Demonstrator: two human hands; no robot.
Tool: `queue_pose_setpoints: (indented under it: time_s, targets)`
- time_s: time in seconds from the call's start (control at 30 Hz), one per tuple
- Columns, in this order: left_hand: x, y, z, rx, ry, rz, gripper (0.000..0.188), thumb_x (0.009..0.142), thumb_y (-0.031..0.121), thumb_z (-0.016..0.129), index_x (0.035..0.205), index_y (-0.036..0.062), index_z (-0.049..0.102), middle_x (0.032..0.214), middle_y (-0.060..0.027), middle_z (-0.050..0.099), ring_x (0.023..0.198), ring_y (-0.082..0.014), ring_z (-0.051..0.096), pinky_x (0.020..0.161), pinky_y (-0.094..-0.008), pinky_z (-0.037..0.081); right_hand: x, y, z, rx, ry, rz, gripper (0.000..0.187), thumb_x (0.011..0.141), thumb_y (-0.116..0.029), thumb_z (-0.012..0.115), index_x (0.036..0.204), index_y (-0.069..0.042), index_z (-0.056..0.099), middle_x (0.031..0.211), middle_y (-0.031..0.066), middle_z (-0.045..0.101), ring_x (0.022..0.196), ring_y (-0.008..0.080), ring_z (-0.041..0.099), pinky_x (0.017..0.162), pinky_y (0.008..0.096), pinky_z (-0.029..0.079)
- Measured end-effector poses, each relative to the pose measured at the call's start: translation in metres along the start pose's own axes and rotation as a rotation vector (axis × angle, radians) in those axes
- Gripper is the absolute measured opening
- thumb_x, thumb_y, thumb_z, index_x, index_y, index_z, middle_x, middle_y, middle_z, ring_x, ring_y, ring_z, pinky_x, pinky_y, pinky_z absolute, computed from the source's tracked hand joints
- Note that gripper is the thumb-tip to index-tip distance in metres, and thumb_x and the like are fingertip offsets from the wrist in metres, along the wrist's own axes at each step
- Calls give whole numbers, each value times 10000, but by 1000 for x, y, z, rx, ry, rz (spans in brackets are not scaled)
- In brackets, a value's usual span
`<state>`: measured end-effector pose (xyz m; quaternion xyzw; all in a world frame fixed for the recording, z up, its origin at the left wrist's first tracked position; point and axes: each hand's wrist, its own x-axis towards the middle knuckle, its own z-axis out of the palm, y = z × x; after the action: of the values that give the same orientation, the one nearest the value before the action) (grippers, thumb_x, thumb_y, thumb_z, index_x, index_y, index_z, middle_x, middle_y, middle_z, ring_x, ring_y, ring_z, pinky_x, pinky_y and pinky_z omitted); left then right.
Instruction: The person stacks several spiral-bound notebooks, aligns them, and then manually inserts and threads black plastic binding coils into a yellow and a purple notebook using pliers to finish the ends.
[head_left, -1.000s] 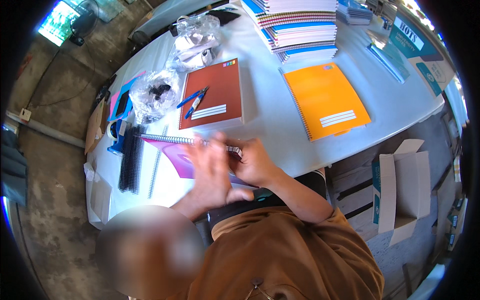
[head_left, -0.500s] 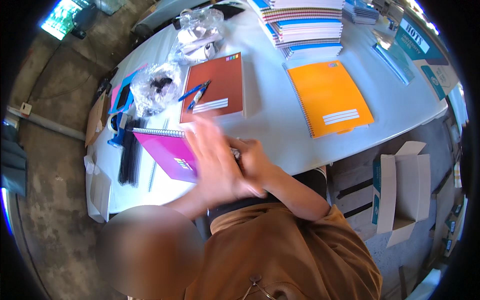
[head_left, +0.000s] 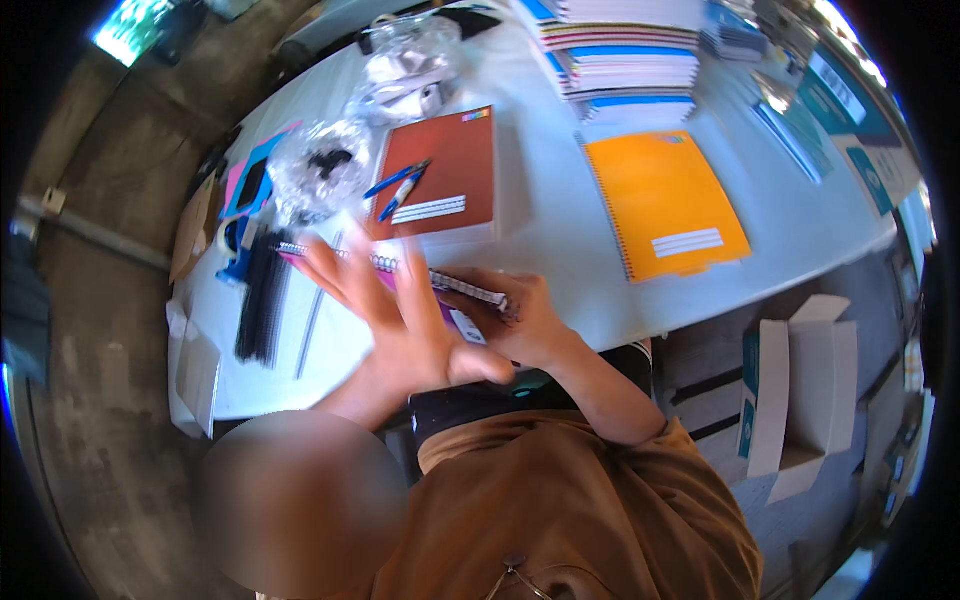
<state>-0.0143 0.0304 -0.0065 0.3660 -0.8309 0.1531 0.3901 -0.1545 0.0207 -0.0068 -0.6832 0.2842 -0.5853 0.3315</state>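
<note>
My right hand [head_left: 525,320] is closed around the right end of a magenta spiral notebook [head_left: 470,291], whose coil edge faces up. The notebook is tilted, and a small white label shows low on its cover. In front of it my left hand [head_left: 405,325] is raised with its fingers spread, blurred by motion and covering much of the notebook; it holds nothing. Just beyond lies a brown notebook [head_left: 460,155] with blue pens [head_left: 403,192] on its cover. To the right a yellow spiral notebook [head_left: 665,205] lies flat.
A tall stack of notebooks [head_left: 630,70] stands at the back. Crumpled clear plastic [head_left: 320,180], a blue tape dispenser [head_left: 235,262] and a bundle of black binding coils [head_left: 262,310] lie at left. An open carton [head_left: 765,400] sits right of the table [head_left: 560,270].
The magenta notebook has tipped up, so its coil edge now shows and less of its cover does. My left hand has spread its fingers and moved slightly away from my right.
</note>
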Motion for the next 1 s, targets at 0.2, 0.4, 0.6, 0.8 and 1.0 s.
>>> queue_pose_setpoints:
  time_s: [0.2, 0.4, 0.6, 0.8, 1.0]
  targets:
    - [-20, 19, 24, -369, -313, 304, 1135, 699, 795, 379, 1407, -34, 66, 1439, -291, 118, 1324, -499, 61, 992, -667, 40, -4, -3, -29, -125, 125, -137, 287, 772, -72, 647, 1054, -34, 619, 839, 95, 662, 738, 193, 641, 694, 304, 503]
    - [64, -1, -31, 74, 162, 3, 894, 801, 711, 283, 1390, 39, 270, 1454, -226, 175, 1342, -467, 45, 1019, -587, -101, -1, -12, -38, 29, 19, 236, 175, 761, 12, 645, 936, 18, 644, 838, 48, 666, 754, 105, 596, 696, 261, 482]
    - [-16, 43, 47, -379, -63, 185, 1046, 717, 780, 363, 1393, 0, 196, 1395, -262, 254, 1319, -472, 149, 1015, -639, 52, -14, 0, -43, -34, 112, 236, 285, 719, -80, 700, 993, -22, 646, 889, 91, 677, 798, 149, 636, 707, 283, 498]
    - [77, 24, -27, -68, 339, 113, 865, 780, 694, 382, 1384, 80, 305, 1414, -195, 262, 1337, -413, 163, 1042, -575, -5, -21, 10, -47, -273, -18, 75, 283, 745, -147, 678, 1002, -33, 645, 833, 63, 683, 718, 164, 656, 664, 298, 504]
    - [-4, 28, 27, -348, -193, 107, 820, 812, 678, 339, 1371, 79, 336, 1421, -183, 265, 1334, -421, 159, 1037, -578, -25, -12, 2, -44, -142, 117, -31, 260, 791, -166, 667, 984, 7, 641, 847, 76, 675, 755, 131, 626, 701, 287, 496]
